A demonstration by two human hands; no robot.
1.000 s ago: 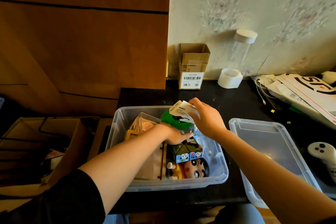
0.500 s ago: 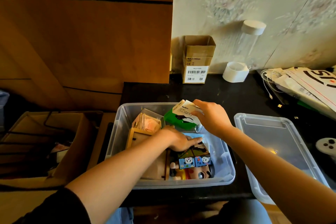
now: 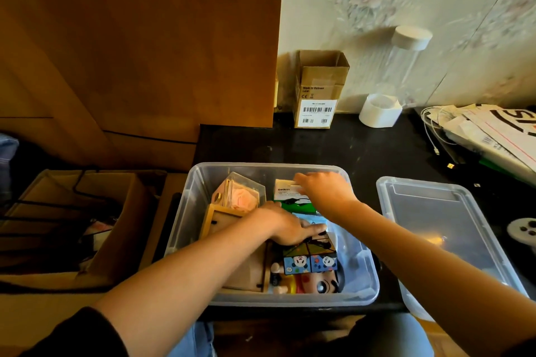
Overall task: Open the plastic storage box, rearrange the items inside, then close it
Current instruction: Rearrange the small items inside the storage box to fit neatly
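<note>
The clear plastic storage box (image 3: 200, 182) stands open on the black counter, its lid (image 3: 435, 211) lying to the right. My right hand (image 3: 322, 191) holds a white and green Belkin package (image 3: 285, 190) low in the box's far right corner. My left hand (image 3: 287, 226) rests flat on a blue packet (image 3: 320, 223) and the top of a colourful panda cube (image 3: 310, 258) in the middle. Inside also lie a wooden frame box (image 3: 220, 220), a small clear case with pink contents (image 3: 240, 197) and a cartoon figure head (image 3: 316, 284).
A cardboard carton (image 3: 319, 90), a white roll (image 3: 380, 110) and a clear jar (image 3: 406, 58) stand by the wall. Papers and a white cable (image 3: 487, 133) lie at the right. A game controller (image 3: 522, 232) sits at the right edge. A brown cardboard box (image 3: 87, 211) sits left, below the counter.
My right hand has lowered the Belkin package from above the box rim down into the far right corner. My left hand stayed over the cube, shifting slightly right.
</note>
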